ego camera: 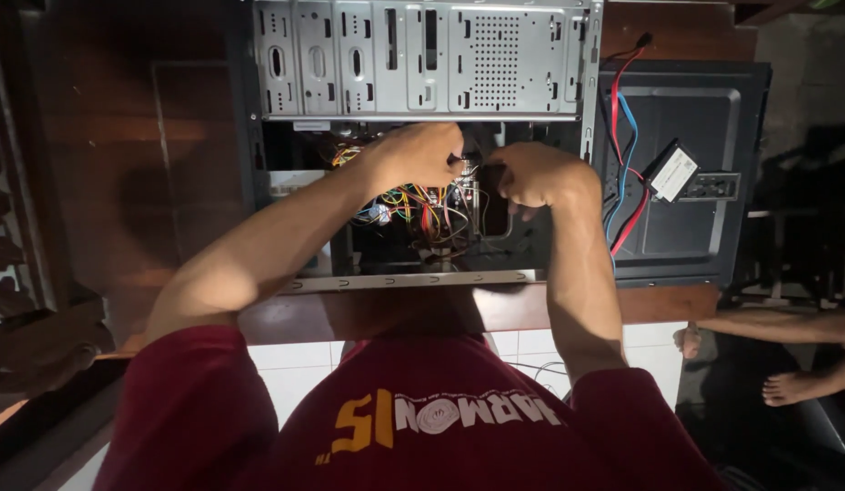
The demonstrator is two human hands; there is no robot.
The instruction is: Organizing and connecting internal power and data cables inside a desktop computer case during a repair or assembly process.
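Note:
An open desktop computer case (422, 64) lies on a wooden table, its grey metal drive cage at the far side. Both my hands reach into its dark inside. My left hand (413, 155) is closed in a pinch on a plug at the top of a bundle of coloured wires (409, 205). My right hand (540, 173) is right beside it, fingers curled around a dark part (493, 205) whose shape I cannot make out. The hands almost touch. What lies under them is hidden.
A black side panel (704, 227) lies to the right of the case, with a small white-labelled drive (674, 173) and red and blue cables (622, 155) on it. The wooden table (122, 182) extends left. Another person's bare feet (795, 386) rest at lower right, above white floor tiles (295, 364).

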